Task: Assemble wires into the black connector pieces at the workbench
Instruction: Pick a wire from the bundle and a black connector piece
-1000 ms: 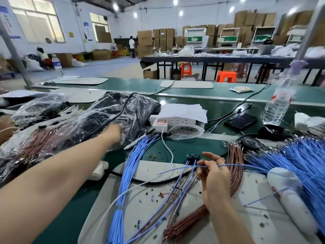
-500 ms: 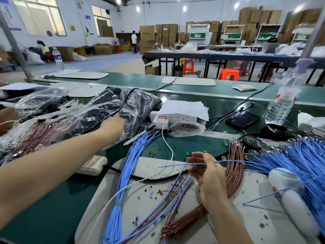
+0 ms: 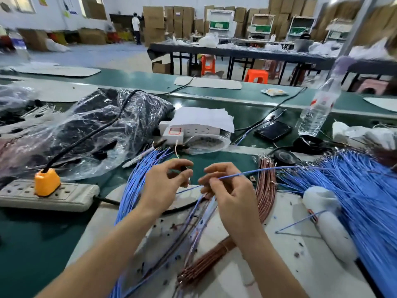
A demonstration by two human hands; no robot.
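both hands meet over the white work mat [image 3: 236,276]. the left hand [image 3: 165,186] pinches a small black connector piece [image 3: 184,168] between thumb and forefinger. at its 3 o'clock the right hand [image 3: 227,190] pinches a single blue wire [image 3: 257,171], which trails toward the loose blue wire pile [image 3: 354,190] at 3 o'clock. a brown wire bundle [image 3: 266,186] lies just beside the right hand.

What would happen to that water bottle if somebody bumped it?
The water bottle is tall, narrow and already looks tilted, so it would probably tip easily. It seems mostly empty, so likely light. Being round, it might roll along the green bench.
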